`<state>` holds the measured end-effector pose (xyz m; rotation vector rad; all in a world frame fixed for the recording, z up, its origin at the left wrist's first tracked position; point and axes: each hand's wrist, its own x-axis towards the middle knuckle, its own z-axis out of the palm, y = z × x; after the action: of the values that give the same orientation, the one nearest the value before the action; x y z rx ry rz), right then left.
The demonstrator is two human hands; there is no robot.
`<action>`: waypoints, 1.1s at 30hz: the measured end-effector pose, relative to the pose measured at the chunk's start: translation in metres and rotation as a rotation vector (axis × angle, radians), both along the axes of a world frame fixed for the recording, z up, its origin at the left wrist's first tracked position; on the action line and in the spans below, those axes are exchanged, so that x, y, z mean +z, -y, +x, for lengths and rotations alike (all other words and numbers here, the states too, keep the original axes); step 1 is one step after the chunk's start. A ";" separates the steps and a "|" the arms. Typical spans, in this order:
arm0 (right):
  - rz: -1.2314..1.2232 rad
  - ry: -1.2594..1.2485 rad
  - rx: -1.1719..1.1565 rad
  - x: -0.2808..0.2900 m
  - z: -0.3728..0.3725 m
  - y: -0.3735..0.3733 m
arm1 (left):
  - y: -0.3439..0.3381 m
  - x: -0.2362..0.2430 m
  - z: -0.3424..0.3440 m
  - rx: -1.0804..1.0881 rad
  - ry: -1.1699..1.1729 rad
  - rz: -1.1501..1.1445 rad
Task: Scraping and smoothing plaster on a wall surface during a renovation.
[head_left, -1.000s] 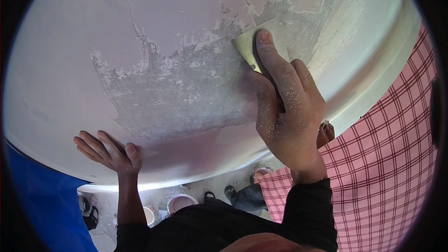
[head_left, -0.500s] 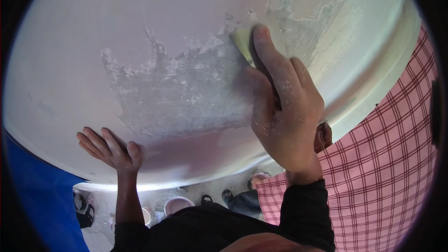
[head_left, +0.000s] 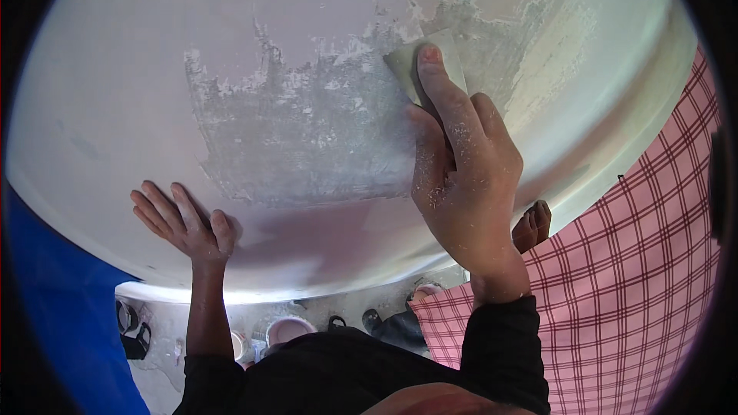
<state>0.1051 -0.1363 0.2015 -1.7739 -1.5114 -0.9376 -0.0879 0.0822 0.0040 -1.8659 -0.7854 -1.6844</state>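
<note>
My right hand (head_left: 473,161), dusted with white specks, grips a flat pale yellow-green scraper (head_left: 405,67). The index finger presses on its face, and the blade lies against a large, curved whitish panel (head_left: 115,107). Below and left of the scraper spreads a rough grey scraped patch (head_left: 300,123) with ragged whitish edges. Along the panel's near left part rests my left hand (head_left: 184,223), fingers apart and lying flat, holding nothing. What the lower fingers of my right hand do is hidden behind it.
At right, a pink checked cloth (head_left: 615,277) covers someone beside me, whose hand (head_left: 532,227) touches the panel's rim. Blue material (head_left: 61,292) hangs at left. On the dusty floor stand a pink bucket (head_left: 290,330) and black footwear (head_left: 137,343).
My right hand and the scraper have slowed from a blur, and more of the scraper's face shows. The panel and my left hand sit slightly higher in view.
</note>
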 end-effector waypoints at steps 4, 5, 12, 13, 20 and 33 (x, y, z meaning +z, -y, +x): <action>0.035 0.043 0.033 -0.006 0.010 -0.005 | 0.000 0.001 0.002 -0.017 0.020 0.009; 0.033 0.044 0.037 -0.003 0.010 -0.006 | 0.001 0.002 0.002 -0.018 0.022 0.006; 0.077 0.009 0.057 -0.003 0.004 -0.009 | -0.003 -0.005 0.001 -0.073 0.015 0.005; 0.104 -0.004 0.084 -0.002 0.002 -0.010 | -0.001 -0.008 0.000 -0.078 0.005 -0.006; 0.109 0.029 0.023 0.001 0.003 -0.008 | -0.003 -0.037 -0.003 -0.148 -0.060 -0.075; 0.030 -0.072 -0.022 0.005 -0.005 -0.006 | 0.027 -0.038 -0.036 -0.282 -0.240 -0.326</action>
<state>0.0997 -0.1304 0.2061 -1.7865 -1.4284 -0.8931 -0.1235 0.0550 -0.0338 -2.4496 -0.7596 -1.5162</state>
